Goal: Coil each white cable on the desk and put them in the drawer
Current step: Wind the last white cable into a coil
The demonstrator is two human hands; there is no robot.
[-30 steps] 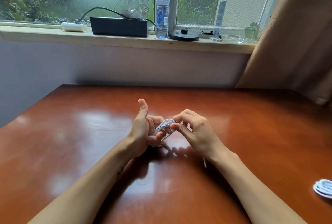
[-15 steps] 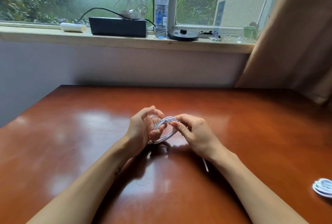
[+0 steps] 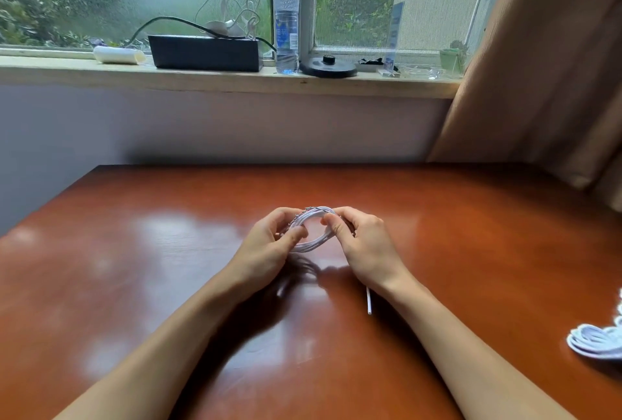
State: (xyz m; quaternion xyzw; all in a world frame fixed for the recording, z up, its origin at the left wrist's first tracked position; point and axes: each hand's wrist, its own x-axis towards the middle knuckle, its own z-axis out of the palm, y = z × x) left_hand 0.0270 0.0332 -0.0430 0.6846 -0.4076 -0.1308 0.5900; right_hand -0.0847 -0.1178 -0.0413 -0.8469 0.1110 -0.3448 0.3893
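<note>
Above the middle of the red-brown desk (image 3: 168, 268) I hold a white cable (image 3: 314, 244) wound into a small coil. My left hand (image 3: 269, 248) pinches the coil's left side between thumb and fingers. My right hand (image 3: 361, 244) pinches its right side. A short loose end of the cable (image 3: 369, 301) sticks out below my right wrist, just over the desk. A second white cable (image 3: 595, 342) lies in a bundle at the desk's right edge, partly cut off by the frame. No drawer is in view.
A window sill (image 3: 67, 74) behind the desk carries a black box (image 3: 205, 52) with tangled white cables on top, a water bottle (image 3: 286, 22), a white roll (image 3: 117, 55) and a black round base (image 3: 328, 66). A brown curtain (image 3: 545, 66) hangs at the right.
My left thumb, raised a second ago, has come down onto the coil. The coil has opened into a rounder ring held between both hands, slightly farther from me.
</note>
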